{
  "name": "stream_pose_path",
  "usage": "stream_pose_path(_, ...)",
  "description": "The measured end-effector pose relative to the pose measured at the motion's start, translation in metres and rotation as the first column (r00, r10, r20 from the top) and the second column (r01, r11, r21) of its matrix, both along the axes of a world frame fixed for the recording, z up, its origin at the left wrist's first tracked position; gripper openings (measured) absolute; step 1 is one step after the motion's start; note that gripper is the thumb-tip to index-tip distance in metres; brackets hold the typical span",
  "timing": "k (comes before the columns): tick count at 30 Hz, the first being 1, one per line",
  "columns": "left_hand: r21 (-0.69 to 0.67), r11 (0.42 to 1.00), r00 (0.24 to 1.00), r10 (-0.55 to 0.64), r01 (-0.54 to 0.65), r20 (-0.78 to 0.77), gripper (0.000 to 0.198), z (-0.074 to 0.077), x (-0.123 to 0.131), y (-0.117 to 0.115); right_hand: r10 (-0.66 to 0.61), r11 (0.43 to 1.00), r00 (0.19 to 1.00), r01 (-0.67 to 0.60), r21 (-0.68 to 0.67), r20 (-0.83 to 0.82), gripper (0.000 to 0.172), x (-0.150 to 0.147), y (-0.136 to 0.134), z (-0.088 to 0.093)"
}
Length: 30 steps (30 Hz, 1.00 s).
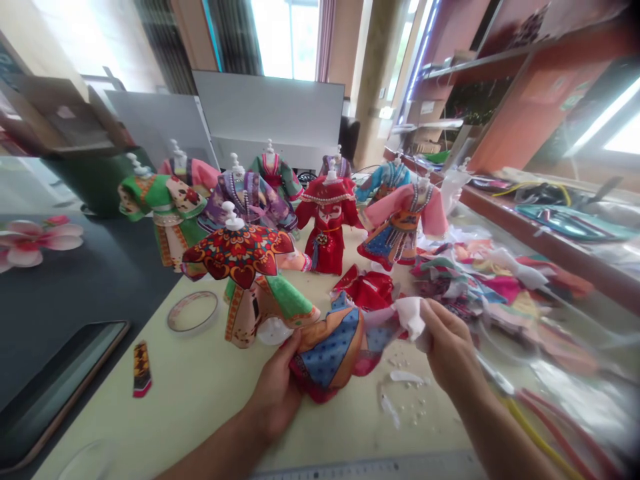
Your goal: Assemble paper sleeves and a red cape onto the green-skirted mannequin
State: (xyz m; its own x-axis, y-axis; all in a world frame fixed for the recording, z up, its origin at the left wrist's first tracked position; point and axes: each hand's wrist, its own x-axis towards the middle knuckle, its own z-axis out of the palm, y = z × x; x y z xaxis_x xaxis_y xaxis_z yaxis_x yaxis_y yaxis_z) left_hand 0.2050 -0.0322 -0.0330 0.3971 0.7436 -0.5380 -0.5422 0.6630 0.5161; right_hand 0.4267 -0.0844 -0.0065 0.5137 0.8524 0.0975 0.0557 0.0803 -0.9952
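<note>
Between my hands is a small doll skirt (325, 347) in blue, orange and red cloth. My left hand (283, 380) is closed on its lower left edge. A white cloth band (411, 317) runs from the skirt's right end, and my right hand (447, 340) pinches it. Just behind lies a crumpled red doll garment (367, 288). Close to my left hand stands a small dress form with a red patterned cape (240, 250) over a green and beige robe. Loose pearl beads (417, 410) are scattered below the skirt.
Several dressed doll forms, among them one in red (327, 227), stand behind. Cloth pieces (480, 273) are heaped at right. A tape roll (193, 312), a patterned strip (142, 370) and a phone (60, 387) lie left. A ruler (370, 467) lies along the front; pliers (530, 413) lie right.
</note>
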Motion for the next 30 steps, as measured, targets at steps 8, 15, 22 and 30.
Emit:
stream_pose_path(8, -0.124, 0.992, 1.0, 0.009, -0.012, -0.029, 0.026, 0.005, -0.005, 0.009, -0.169, 0.986, 0.985, 0.169, -0.002, -0.047, 0.032, 0.0, 0.004, 0.003)
stream_pose_path(15, -0.121, 0.992, 0.988, -0.056, 0.039, -0.144, 0.009, 0.001, -0.011, 0.005, -0.092, 0.996, 0.962, 0.093, -0.008, -0.257, 0.023, 0.006, 0.009, 0.004)
stream_pose_path(22, 0.375, 0.853, 0.784, -0.063, 0.363, -0.617, 0.024, 0.001, -0.013, -0.004, -0.121, 0.993, 0.921, 0.116, -0.036, -0.371, 0.031, 0.012, 0.014, -0.007)
stream_pose_path(30, 0.805, 0.542, 0.63, 0.543, 0.242, -0.555, 0.037, -0.001, -0.008, -0.029, -0.038, 0.998, 0.967, 0.049, 0.038, -0.25, 0.027, -0.007, 0.009, -0.005)
